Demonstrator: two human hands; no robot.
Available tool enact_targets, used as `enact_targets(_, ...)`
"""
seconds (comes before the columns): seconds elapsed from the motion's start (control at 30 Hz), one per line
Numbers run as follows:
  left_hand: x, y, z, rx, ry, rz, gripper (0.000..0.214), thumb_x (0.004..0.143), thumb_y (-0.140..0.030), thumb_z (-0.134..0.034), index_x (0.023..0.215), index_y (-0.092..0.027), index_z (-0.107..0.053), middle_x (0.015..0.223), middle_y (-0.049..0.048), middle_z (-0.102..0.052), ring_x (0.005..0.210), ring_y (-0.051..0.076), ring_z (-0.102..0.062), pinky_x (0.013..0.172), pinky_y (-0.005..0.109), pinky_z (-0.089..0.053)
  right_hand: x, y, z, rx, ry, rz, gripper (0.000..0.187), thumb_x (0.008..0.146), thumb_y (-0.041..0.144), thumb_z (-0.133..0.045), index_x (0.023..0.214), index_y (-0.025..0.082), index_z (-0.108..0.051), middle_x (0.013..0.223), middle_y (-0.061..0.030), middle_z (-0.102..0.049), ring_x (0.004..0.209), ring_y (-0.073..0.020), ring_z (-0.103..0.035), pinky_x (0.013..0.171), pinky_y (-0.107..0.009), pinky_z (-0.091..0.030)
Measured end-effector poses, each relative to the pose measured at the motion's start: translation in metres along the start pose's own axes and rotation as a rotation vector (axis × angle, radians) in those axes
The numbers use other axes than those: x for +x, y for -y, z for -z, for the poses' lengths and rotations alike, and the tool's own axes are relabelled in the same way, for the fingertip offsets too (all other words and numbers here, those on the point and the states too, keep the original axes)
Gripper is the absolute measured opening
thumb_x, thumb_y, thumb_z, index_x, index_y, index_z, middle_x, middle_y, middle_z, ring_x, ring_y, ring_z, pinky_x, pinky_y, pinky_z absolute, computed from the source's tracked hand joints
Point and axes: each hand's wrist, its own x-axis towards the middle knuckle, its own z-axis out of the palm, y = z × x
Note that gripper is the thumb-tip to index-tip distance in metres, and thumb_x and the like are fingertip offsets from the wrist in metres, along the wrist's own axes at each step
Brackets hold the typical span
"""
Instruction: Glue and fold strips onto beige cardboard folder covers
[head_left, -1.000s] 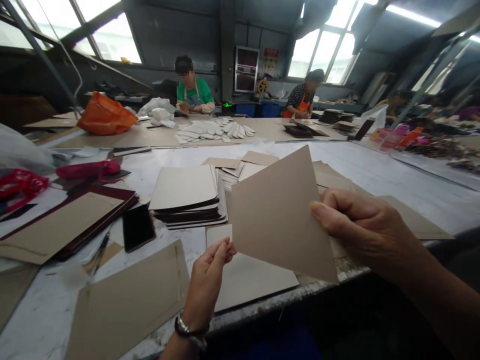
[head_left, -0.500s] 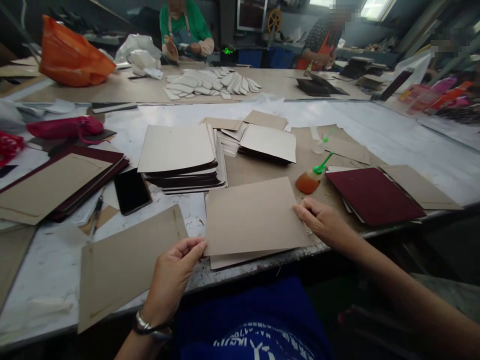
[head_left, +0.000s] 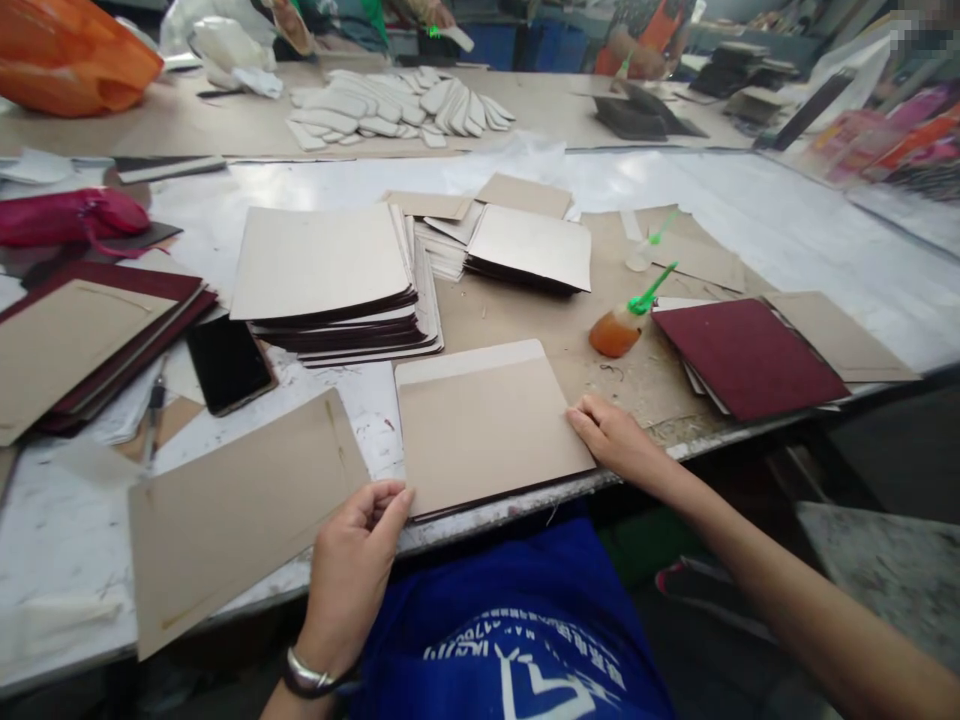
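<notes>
A tan cardboard sheet lies flat on a second, slightly larger board at the near table edge. My left hand grips the sheet's near left corner, fingers curled on it. The sheet's right edge is under the fingertips of my right hand, which presses it down. An orange glue bottle with a green nozzle lies just beyond my right hand.
Stacks of tan and maroon boards sit in the middle, a maroon cover at right, a black phone and a loose tan sheet at left. Other people work at the far table.
The tan sheet, held up in the air a second ago, has come down flat and been squared onto the lower board. My view has tilted down.
</notes>
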Motion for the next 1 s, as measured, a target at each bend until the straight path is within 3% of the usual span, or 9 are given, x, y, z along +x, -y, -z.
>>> enact_targets(0.63,0.001,0.002,-0.01,0.15,-0.038,-0.07,0.032,0.065,-0.05,-0.055,0.077,-0.022,-0.063,0.073,0.003,-0.067,0.072,0.021,-0.062,0.071,0.033,-0.046,0.002,0.004,-0.005,-0.157,0.013,-0.053,0.02,0.086,0.029,-0.043,0.068,0.021,-0.042,0.067,-0.0027,-0.056,0.064,-0.0173,-0.054,0.06,-0.026,-0.035)
enact_targets(1.0,0.0,-0.004,-0.009,0.275,-0.059,-0.045,0.04,0.059,-0.057,-0.052,0.077,-0.023,-0.063,0.07,0.0032,-0.066,0.07,0.023,-0.061,0.071,0.033,-0.045,0.002,0.015,-0.002,-0.309,0.066,-0.092,0.016,0.089,0.027,-0.045,0.078,0.017,-0.051,0.083,-0.0095,-0.063,0.077,-0.0204,-0.058,0.066,-0.027,-0.036)
